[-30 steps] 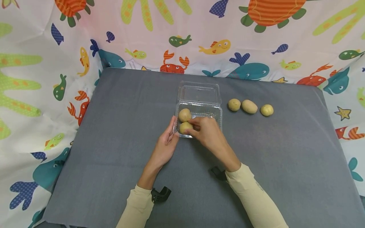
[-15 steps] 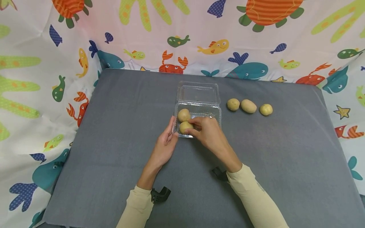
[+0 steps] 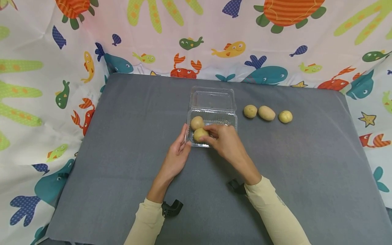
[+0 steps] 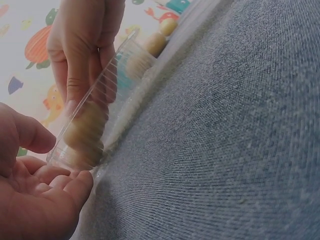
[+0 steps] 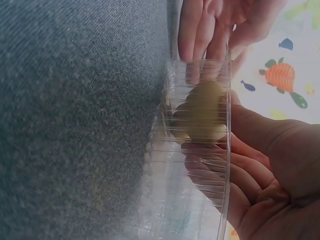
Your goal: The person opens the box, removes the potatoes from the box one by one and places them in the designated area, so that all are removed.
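Note:
A clear plastic clamshell container (image 3: 211, 117) lies on the grey cloth with its lid folded back. Two round potatoes stand along its left side, a far potato (image 3: 197, 123) and a near potato (image 3: 200, 135). My right hand (image 3: 228, 141) reaches in over the front and pinches the near potato between thumb and fingers. In the right wrist view that potato (image 5: 207, 107) shows blurred through the ribbed wall. My left hand (image 3: 177, 154) rests on the container's left side, fingers extended along the wall, thumb by the front corner. In the left wrist view its fingertips (image 4: 85, 181) lie right at the rim.
To the right of the container three potatoes lie in a row: a round potato (image 3: 250, 111), an oval potato (image 3: 266, 113) and a smaller potato (image 3: 285, 116). A sea-animal print curtain (image 3: 208, 30) stands behind and beside the grey table cloth (image 3: 131, 129).
The near potato has shifted slightly up and to the right in my right hand's pinch, overlapping the far potato more. My left hand stays in place at the container.

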Motion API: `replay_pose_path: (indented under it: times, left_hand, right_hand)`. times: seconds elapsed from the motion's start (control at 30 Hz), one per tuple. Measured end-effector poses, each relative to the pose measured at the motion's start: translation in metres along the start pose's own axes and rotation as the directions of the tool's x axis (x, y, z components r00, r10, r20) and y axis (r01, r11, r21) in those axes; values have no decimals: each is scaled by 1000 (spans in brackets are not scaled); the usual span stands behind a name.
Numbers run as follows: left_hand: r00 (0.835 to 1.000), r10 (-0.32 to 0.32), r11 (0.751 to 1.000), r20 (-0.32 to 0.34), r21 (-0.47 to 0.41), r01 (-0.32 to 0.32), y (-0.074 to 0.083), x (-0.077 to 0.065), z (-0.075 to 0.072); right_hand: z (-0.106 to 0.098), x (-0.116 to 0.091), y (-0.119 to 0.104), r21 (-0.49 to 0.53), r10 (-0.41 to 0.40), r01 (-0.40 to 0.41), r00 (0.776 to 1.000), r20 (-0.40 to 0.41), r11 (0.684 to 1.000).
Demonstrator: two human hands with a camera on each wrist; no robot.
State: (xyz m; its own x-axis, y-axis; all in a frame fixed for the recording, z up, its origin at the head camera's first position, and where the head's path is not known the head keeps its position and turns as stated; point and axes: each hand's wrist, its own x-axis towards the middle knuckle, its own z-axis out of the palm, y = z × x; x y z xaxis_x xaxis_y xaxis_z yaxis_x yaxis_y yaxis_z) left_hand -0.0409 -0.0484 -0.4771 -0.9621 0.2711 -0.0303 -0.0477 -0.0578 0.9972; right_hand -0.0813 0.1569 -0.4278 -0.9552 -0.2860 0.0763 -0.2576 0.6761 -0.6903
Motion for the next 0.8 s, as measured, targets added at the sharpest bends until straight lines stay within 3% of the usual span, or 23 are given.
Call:
replay_pose_path:
  times: [0.8]
  left_hand:
    - [1000,18,1000,7,11,-18,1,0,1]
  right_hand:
    - [-12,-2,1,19,2,0,996,-87,1000]
